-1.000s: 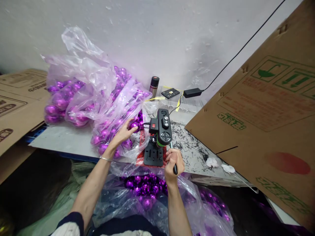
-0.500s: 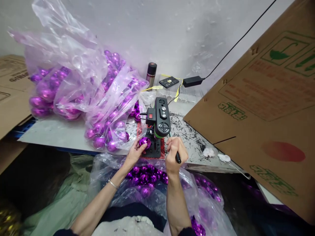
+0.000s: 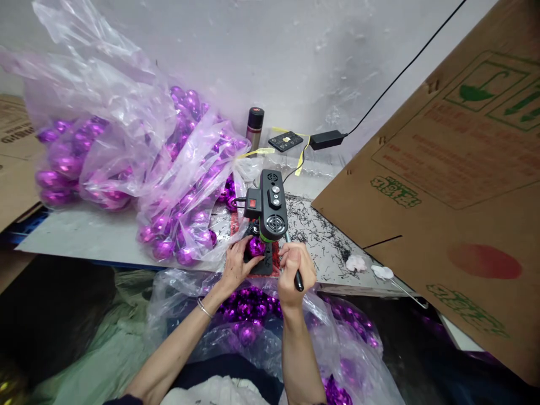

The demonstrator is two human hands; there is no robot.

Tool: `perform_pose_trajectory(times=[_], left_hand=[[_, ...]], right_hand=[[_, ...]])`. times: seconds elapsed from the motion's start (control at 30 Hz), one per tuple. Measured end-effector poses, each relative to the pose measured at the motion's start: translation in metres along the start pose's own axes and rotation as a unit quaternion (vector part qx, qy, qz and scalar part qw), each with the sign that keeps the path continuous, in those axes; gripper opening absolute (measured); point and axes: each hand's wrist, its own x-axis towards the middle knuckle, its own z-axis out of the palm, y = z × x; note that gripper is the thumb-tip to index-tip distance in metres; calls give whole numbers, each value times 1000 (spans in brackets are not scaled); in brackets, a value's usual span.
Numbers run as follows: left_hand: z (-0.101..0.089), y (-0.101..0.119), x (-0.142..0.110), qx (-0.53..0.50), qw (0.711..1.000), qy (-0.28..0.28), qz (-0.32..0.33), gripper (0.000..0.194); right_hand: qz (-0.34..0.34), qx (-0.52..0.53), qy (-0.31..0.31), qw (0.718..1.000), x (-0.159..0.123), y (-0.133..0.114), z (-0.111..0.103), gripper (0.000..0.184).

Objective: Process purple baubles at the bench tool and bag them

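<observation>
Between the thumb and fingers of my left hand (image 3: 237, 264) is a shiny purple faceted ball ornament (image 3: 256, 246). It sits at the lower front of a black bench drill press (image 3: 273, 205), above the press's dark base plate (image 3: 265, 266). My right hand (image 3: 296, 274) is wrapped round the press's lever handle (image 3: 299, 280), whose black grip end sticks out below the fist. The underside of the press head and whatever tool it carries are hidden from above. A small box with a red switch (image 3: 252, 203) is fixed to the press's left side.
Clear plastic bags of purple balls (image 3: 177, 219) lie on the left of the table (image 3: 105, 236). More balls (image 3: 253, 306) lie in plastic over my lap. Black shavings (image 3: 314, 230) litter the right side beside a large cardboard box (image 3: 422, 185). A bottle (image 3: 255, 126) and power adapter (image 3: 327, 139) stand behind.
My left hand has brought the ball inward, under the front of the press head, and its fingers now sit round the ball's left side. My right hand stays on the handle. The view shifted slightly.
</observation>
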Motion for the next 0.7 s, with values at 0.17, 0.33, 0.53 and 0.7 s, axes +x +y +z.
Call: perform_pose_trajectory(times=[0.17,0.33,0.53,0.7], left_hand=[[4,-1,-1,-23,999,-7,24,60],[4,-1,1,-52,998,-23,2,61],[6,-2,0,-61,998,-27,-10,61],[7,-2,-2,-54,998,-23,-6,61]], right_hand=[[5,-11,1,1000,-3,0,0,40],[-18,-11,2,1000,-20,16,2,37],[-47,13,48,998,-47,45,14,38],[-46,15,87,995,-50,48,23,41]])
